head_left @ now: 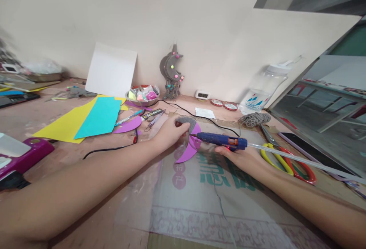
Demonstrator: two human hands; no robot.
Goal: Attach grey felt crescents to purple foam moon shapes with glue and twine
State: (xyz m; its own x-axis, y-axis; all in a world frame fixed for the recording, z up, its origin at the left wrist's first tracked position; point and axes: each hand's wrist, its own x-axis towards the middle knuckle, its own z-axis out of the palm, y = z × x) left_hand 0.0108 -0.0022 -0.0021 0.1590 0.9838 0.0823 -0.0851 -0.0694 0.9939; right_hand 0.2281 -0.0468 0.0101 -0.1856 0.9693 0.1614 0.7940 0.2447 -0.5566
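Between my fingers, my left hand (170, 131) pinches a purple paper crescent (190, 152) whose upper part is covered in grey yarn (185, 120). My right hand (238, 157) grips a blue hot glue gun (219, 139) from below, its handle mostly hidden by the hand. The gun's nozzle touches or nearly touches the crescent's inner edge; I cannot tell which. A long clear glue stick (286, 154) sticks out of the gun's back end. A small red light glows on the gun. Below both hands lies a printed plastic sheet (183, 192).
Yellow paper (61, 125) and blue paper (100, 115) lie left, near a bowl of small supplies (143, 96). A grey moon ornament (172, 68) hangs on the wall. A water bottle (261, 89), yarn ball (254, 119), scissors (281, 157) and phone (314, 154) are right.
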